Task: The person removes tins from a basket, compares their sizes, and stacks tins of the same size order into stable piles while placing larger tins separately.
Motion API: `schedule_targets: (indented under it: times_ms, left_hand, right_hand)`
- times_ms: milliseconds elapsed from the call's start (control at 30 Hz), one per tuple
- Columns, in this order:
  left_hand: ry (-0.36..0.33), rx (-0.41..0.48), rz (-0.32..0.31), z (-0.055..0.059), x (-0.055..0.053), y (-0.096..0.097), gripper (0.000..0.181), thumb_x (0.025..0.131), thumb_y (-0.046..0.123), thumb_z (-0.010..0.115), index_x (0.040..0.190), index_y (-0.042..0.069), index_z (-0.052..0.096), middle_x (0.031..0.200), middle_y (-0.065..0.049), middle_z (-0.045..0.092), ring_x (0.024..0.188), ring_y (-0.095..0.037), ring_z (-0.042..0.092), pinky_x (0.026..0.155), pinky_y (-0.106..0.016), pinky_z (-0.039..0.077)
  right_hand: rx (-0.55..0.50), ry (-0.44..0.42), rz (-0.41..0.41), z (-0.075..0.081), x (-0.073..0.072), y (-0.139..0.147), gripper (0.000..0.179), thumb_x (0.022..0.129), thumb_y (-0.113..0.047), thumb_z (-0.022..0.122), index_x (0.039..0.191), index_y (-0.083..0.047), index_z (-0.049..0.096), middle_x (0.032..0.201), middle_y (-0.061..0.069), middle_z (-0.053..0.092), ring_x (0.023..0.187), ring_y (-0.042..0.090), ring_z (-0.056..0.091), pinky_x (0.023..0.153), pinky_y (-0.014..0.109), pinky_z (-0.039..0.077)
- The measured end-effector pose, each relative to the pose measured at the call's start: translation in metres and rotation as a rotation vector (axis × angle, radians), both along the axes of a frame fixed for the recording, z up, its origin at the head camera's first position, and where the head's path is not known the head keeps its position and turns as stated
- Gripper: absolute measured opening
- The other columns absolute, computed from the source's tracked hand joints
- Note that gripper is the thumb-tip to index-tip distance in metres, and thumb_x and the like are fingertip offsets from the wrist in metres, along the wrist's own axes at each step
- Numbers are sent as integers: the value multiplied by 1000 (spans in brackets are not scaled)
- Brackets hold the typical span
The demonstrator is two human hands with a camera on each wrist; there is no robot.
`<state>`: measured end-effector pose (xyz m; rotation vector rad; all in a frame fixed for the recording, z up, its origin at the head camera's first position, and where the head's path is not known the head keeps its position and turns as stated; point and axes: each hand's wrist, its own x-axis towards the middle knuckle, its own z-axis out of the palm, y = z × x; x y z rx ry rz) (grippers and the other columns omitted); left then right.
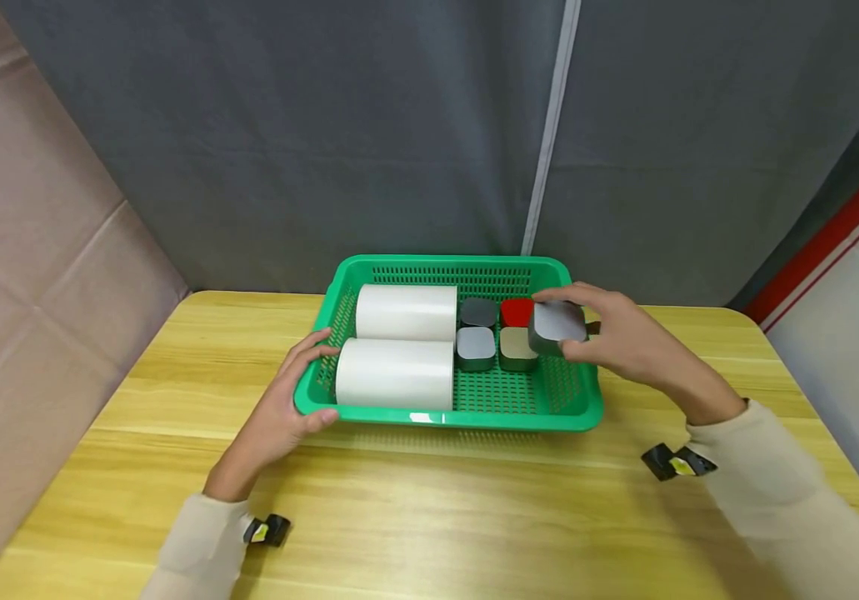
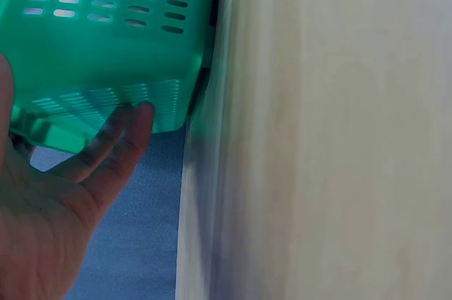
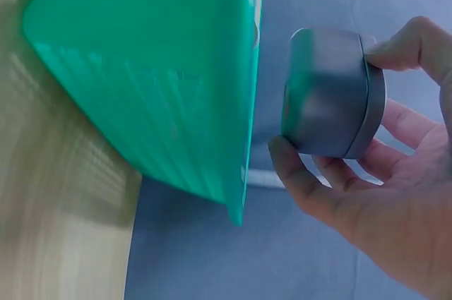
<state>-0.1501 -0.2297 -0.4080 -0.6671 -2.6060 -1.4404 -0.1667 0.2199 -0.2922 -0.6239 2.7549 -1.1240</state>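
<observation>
My right hand (image 1: 620, 333) pinches a small grey rounded-square tin (image 1: 558, 323) between thumb and fingers. It holds this tin over the right side of a green plastic basket (image 1: 511, 419). The right wrist view shows the tin (image 3: 328, 92) raised beyond the basket's rim, a lid seam round one end. At the basket's front left corner, my left hand (image 1: 279, 417) grips the rim, its thumb along the front edge. In the left wrist view, two of its fingers (image 2: 120, 152) lie along the basket's outer wall (image 2: 106, 53).
Two white rolls (image 1: 395, 375) lie side by side in the basket's left half. Beside them stand similar tins: dark grey (image 1: 478, 312), red (image 1: 516, 312), light grey (image 1: 476, 346) and beige (image 1: 517, 346). The basket sits on a wooden table (image 1: 429, 508), with a grey curtain (image 1: 324, 150) behind.
</observation>
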Motion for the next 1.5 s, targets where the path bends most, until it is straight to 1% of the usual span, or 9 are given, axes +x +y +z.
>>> schedule_targets:
  times_ms: [133,267,367,600,767,900,1167,1367,1500]
  left_hand:
    - [-3,3,-1,-1,0,0,77,80,33,87,148,23,51,171,6,27,160,-37,18,119,-75,22]
    - [-6,9,-4,-1,0,0,78,80,33,87,148,23,51,171,6,26,160,-37,18,119,-74,22]
    - [-7,14,-7,-1,0,0,78,80,34,87,148,23,51,171,6,26,161,-37,17,119,-74,21]
    - [-4,17,-9,-3,-1,-1,77,81,39,87,148,24,51,171,5,26,161,-37,16,119,-75,20]
    - [4,18,-14,-4,-2,-1,78,82,43,86,148,22,51,172,3,26,161,-39,16,118,-77,20]
    - [6,18,-13,-4,-3,-1,78,83,44,86,149,22,51,172,2,26,161,-39,16,118,-78,20]
    - [4,21,-19,-5,-3,-1,79,84,53,83,149,22,50,172,2,24,161,-40,16,118,-76,22]
    - [0,28,-21,-5,-3,-1,80,83,55,83,148,22,50,172,4,24,161,-39,16,118,-76,22]
    - [-1,30,-19,-5,-2,0,80,83,56,82,148,23,50,172,4,24,160,-39,16,118,-75,22]
  right_hand:
    - [4,3,-49,2,0,15,55,91,-3,61,145,-11,59,141,14,57,117,32,51,92,42,50]
    - [6,-17,-108,0,-1,27,56,93,-4,62,148,-13,56,144,15,53,117,34,50,83,29,49]
    - [10,-22,-140,-1,-2,36,56,94,-5,62,149,-14,55,144,15,51,117,34,48,80,26,48]
    - [-11,-52,-200,-8,-12,58,58,97,-5,62,153,-13,50,151,19,47,121,36,47,84,23,45]
    - [-35,-91,-228,-18,-20,76,58,99,-5,61,154,-13,47,153,21,43,124,38,46,76,22,47]
    - [-28,-117,-245,-27,-28,86,58,100,-7,61,155,-14,47,157,21,40,127,35,43,78,20,44]
    - [-17,-184,-206,-45,-46,95,62,100,-7,60,159,-6,40,163,29,29,135,45,34,81,17,39]
    - [18,-216,-189,-56,-58,94,62,100,-5,59,159,-6,40,163,29,30,137,43,34,95,33,39]
    - [31,-231,-189,-62,-66,93,63,99,-5,57,159,-6,40,163,30,30,137,42,34,97,41,39]
